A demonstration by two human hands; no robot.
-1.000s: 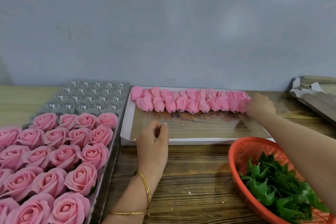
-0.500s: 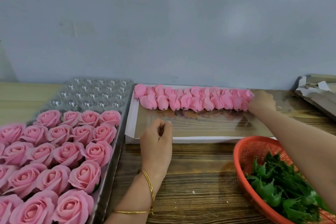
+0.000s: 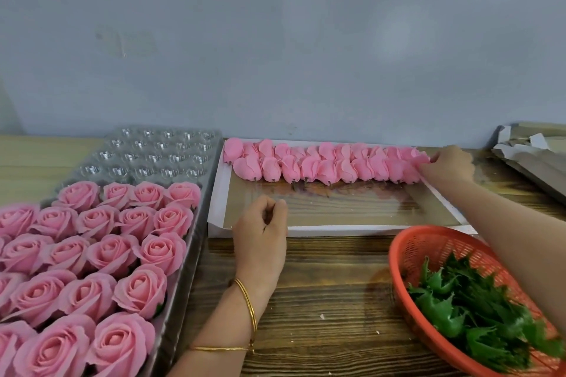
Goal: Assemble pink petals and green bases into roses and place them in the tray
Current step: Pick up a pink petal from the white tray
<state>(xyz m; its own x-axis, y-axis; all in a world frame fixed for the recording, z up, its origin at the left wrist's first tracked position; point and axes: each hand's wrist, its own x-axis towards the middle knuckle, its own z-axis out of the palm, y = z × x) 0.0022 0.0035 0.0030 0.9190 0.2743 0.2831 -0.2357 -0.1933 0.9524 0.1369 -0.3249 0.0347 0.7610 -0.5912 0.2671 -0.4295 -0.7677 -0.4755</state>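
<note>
Two rows of pink petal buds [image 3: 321, 164] lie along the far side of a shallow white box [image 3: 352, 230]. My right hand [image 3: 447, 164] reaches to the right end of the rows and pinches the last pink bud there. In front of the box's near edge, my left hand [image 3: 260, 229] sits curled in a loose fist, and I see nothing in it. Green bases [image 3: 465, 312] fill an orange basket [image 3: 395, 266] at the lower right. Finished pink roses [image 3: 107, 254] fill the near part of the silver tray [image 3: 159, 153] on the left.
The far rows of the tray's cups hold nothing. Folded cardboard [image 3: 533, 156] lies at the far right by the grey wall. Bare wooden table [image 3: 321, 300] shows between the tray and the basket.
My right hand has stayed at the right end of the petal rows, its fingers closing on the end bud. My left hand has not moved; the view has only shifted slightly.
</note>
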